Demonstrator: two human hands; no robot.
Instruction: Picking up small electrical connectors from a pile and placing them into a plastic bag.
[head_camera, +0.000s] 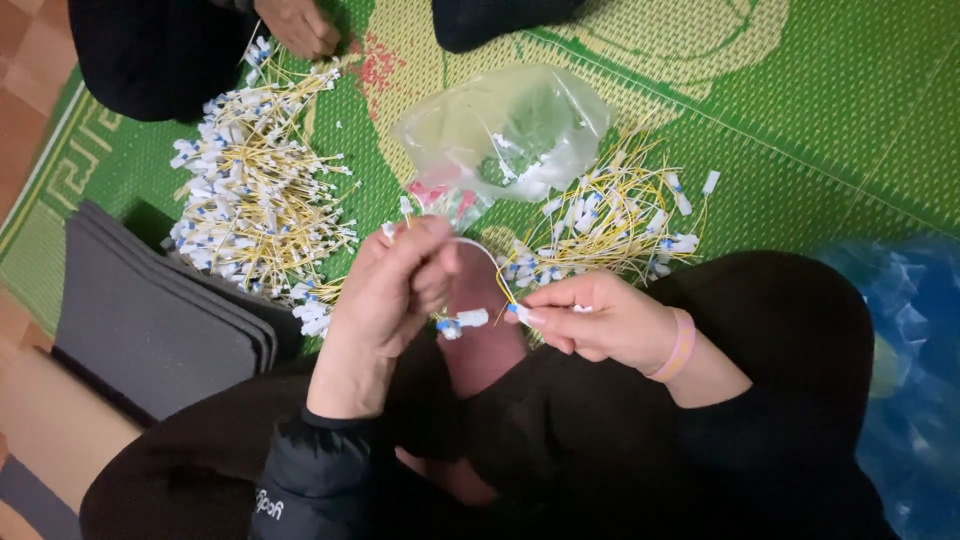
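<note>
Left hand (395, 290) and right hand (590, 320), fingers pinched shut on one thin yellow white-tipped cable (495, 270); large sorted pile (255, 190) left, smaller pile (610, 220) remaining.

One head-worn camera looks steeply down, close above the fingers (440, 275), with the green mat (830, 120) stretching beyond them.

I see a green woven mat (830, 110) with yellow patterns covering the floor. A clear plastic bag (505, 130) lies near its middle. Toward the mat's left edge sits a stack of grey foam pads (150, 320). A crumpled blue plastic bag (915, 370) rests at the right edge.
</note>
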